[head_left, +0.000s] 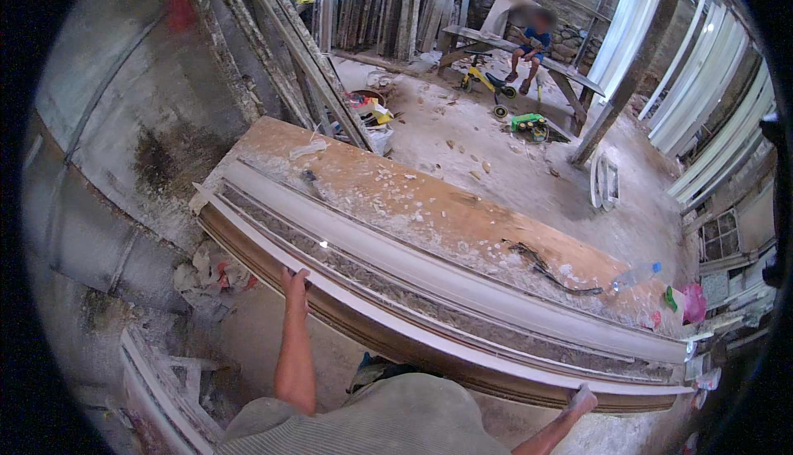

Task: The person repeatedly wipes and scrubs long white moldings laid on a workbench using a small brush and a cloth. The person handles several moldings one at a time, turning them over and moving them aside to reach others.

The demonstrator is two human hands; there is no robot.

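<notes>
Head view: your left hand (296, 280) grasps the near edge of a long moulding (413, 338), left of its middle, with the fingers curled over that edge. Your right hand (581, 400) touches the same near edge close to the right end; whether its fingers close around the edge, you cannot tell. The long moulding has a white upper face and a brown, ribbed near side. It runs obliquely across your front, its left end farther from you than its right, along the near side of a tan work board (462, 215).

Beyond the moulding, and roughly parallel to it, a pale second length (454, 283) lies on the board. White flakes are scattered over the board surface. Toward the board's right end, locate a dark strip (552, 273), a clear bottle (633, 277) with a blue cap and a pink bag (694, 302).

Across the floor, a person (535, 42) sits on a plank bench (483, 38). A yellow ride-on bike (487, 81) and a green toy (529, 127) stand near the bench.
</notes>
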